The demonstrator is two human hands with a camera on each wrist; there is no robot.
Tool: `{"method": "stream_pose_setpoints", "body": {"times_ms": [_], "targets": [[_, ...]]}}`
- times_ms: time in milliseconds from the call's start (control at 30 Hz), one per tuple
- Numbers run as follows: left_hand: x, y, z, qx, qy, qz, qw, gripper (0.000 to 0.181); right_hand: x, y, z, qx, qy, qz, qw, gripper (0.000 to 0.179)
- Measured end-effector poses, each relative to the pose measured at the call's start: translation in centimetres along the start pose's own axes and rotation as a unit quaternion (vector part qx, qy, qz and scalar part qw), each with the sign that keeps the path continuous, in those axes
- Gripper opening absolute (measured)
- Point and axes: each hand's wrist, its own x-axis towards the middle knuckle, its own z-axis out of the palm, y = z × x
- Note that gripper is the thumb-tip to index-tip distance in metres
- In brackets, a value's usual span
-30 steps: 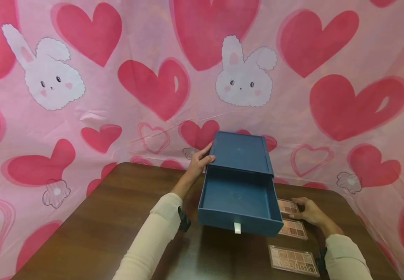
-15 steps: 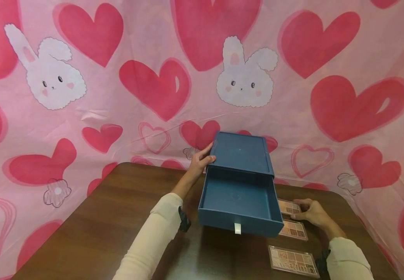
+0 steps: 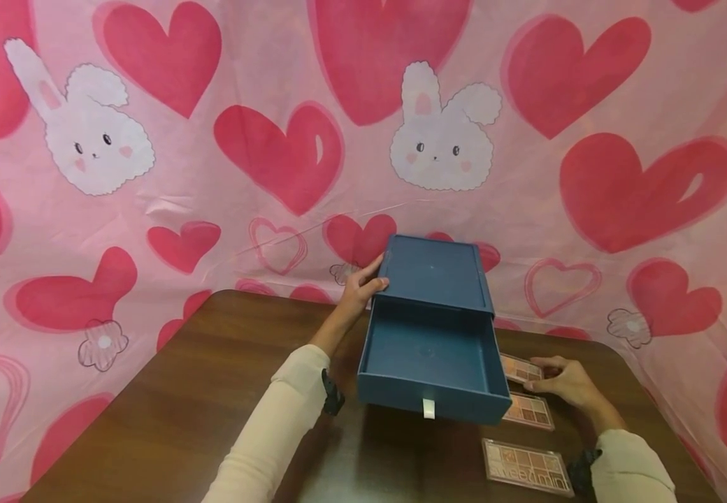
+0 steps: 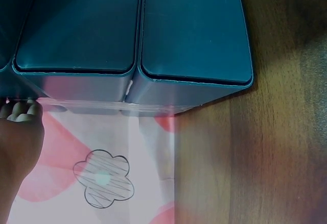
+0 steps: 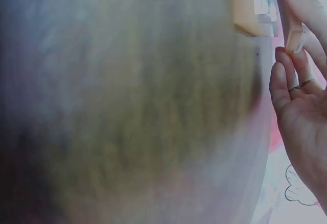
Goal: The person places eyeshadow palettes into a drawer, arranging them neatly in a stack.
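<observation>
Over the past second the right hand [image 3: 567, 383] has slid slightly toward 3 o'clock, and a little more of the farthest flat, rectangular makeup palette with pinkish-beige pans under a clear lid [image 3: 521, 369] shows beside the drawer; I read that as the palette now moving with the fingers rather than simply lying in its row. The right grip is narrow, pinching that palette between thumb and fingertips; whether it is wholly off the desk I cannot tell. The left hand [image 3: 361, 290], unmoved, holds the near-left edge of the stacked matte-blue plastic drawer cabinet [image 3: 435, 271], its thumb over the top, which should keep the stack steady. Taking the pulled-out blue plastic drawer with a white pull tab [image 3: 395, 391] as the dial's centre, the pinched palette sits at 3 o'clock, a second matching palette [image 3: 530, 412] at 4, and a third, with raised lettering on its lid [image 3: 526, 467], between 4 and 5. In the head view the drawer's right wall hides the left ends of the two farther palettes, so that rim is the edge to watch. The dark brown wooden desk [image 3: 212, 391] offers its broadest stretch at 8 to 9 o'clock; toward 12, the pink heart-print fabric backdrop [image 3: 263, 63] limits reach. Above the drawer's floor, access looks unobstructed at its front half.
</observation>
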Motion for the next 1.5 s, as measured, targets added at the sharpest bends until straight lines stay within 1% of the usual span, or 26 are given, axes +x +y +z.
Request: {"method": "stream_pose_setpoints", "body": {"times_ms": [133, 233, 333, 500, 567, 767, 900, 1033, 1133, 1233, 1367, 1433, 1500], "targets": [[0.1, 0.0, 0.0, -0.007, -0.003, 0.003, 1.0000, 0.071, -0.2, -0.6, -0.4, 0.015, 0.015, 0.000, 0.9998, 0.061], [0.2, 0.1, 0.1, -0.019, -0.004, 0.002, 0.9998, 0.071, -0.1, -0.9, -0.6, 0.022, 0.031, -0.011, 0.9992, 0.059], [0.1, 0.2, 0.1, -0.025, -0.003, 0.002, 0.9997, 0.070, -0.1, -1.1, -0.9, 0.017, 0.047, -0.024, 0.9985, 0.057], [0.0, 0.1, 0.1, -0.015, 0.002, 0.007, 0.9999, 0.069, -0.5, -1.8, -1.3, 0.009, 0.070, -0.044, 0.9965, 0.056], [0.1, 0.0, 0.1, -0.009, 0.003, 0.008, 0.9999, 0.069, -0.8, -2.1, -1.5, 0.015, 0.075, -0.049, 0.9958, 0.055], [0.3, -0.2, 0.1, 0.001, 0.005, 0.012, 0.9999, 0.069, -1.7, -3.2, -2.2, 0.049, 0.076, -0.049, 0.9947, 0.055], [0.3, -0.3, 0.2, 0.003, 0.006, 0.013, 0.9999, 0.069, -2.2, -3.9, -2.7, 0.055, 0.085, -0.051, 0.9935, 0.055], [0.2, -0.3, 0.1, 0.004, 0.012, 0.004, 0.9999, 0.070, -2.5, -4.7, -3.4, 0.043, 0.092, -0.049, 0.9936, 0.056], [0.2, -0.3, 0.1, 0.003, 0.015, -0.001, 0.9999, 0.070, -2.9, -5.1, -4.0, 0.034, 0.084, -0.040, 0.9951, 0.058], [0.2, -0.2, 0.1, 0.001, 0.015, 0.000, 0.9999, 0.071, -3.2, -5.6, -4.4, 0.037, 0.081, -0.033, 0.9955, 0.058], [0.2, -0.2, 0.1, 0.000, 0.014, -0.001, 0.9999, 0.071, -3.6, -6.2, -4.9, 0.032, 0.091, -0.042, 0.9944, 0.058], [0.2, -0.2, 0.1, -0.001, 0.013, -0.003, 0.9999, 0.072, -3.8, -6.5, -5.2, 0.016, 0.096, -0.045, 0.9943, 0.056], [0.2, -0.2, 0.2, -0.001, 0.010, -0.004, 0.9999, 0.071, -4.0, -6.7, -5.5, 0.002, 0.091, -0.042, 0.9949, 0.056]]}}
